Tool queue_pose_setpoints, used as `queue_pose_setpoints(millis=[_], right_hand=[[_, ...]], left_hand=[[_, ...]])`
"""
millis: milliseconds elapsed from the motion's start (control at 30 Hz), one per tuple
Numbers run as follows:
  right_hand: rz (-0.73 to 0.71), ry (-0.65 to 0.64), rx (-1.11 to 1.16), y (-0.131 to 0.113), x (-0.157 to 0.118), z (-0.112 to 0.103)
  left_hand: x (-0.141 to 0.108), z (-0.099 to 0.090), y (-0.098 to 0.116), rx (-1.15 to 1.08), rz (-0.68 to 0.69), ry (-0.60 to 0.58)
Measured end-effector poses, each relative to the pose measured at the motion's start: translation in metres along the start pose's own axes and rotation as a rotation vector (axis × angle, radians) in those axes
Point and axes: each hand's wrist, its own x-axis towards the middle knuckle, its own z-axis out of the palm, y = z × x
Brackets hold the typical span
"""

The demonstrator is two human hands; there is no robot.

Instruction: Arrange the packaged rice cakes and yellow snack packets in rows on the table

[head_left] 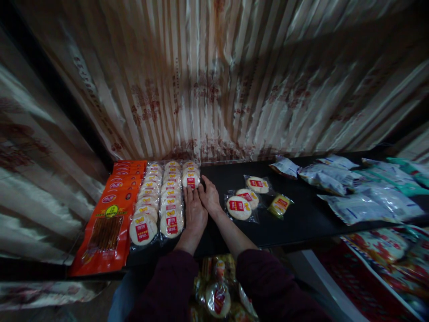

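Note:
My left hand [195, 211] lies with fingers stretched forward, their tips at the front edge of a packaged rice cracker [191, 180]. Against that packet's right edge rests my right hand [210, 195], its fingers extended and the two hands touching. The packet is the front one of a short overlapping row. To the left run two longer rows of the same round, clear-wrapped crackers, the middle row [172, 221] and the outer row [143, 228]. Orange snack packs [107, 219] overlap in a row at the far left.
Loose rice crackers [238, 206] and a small yellow packet [280, 205] lie on the black shelf [214, 232]. Silver bags [368, 203] and green bags [409, 172] are at the right. Below sit more wrapped crackers [217, 298] and an open carton [321, 277]. A pleated curtain [214, 112] hangs behind.

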Motion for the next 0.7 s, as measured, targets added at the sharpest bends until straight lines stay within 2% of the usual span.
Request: queue_pose_setpoints(millis=[300,467,700], right_hand=[[-0.001,0.017,0.058,0.003,-0.027,-0.013],[-0.017,-0.06,0.077,-0.006,-0.049,-0.026],[0.001,-0.144,0.165,-0.016,-0.093,-0.04]], left_hand=[[-0.024,-0.005,0.009,0.005,0.064,0.023],[-0.043,-0.016,0.015,0.022,0.111,-0.043],[-0.082,-0.038,0.02,0.053,0.15,-0.135]])
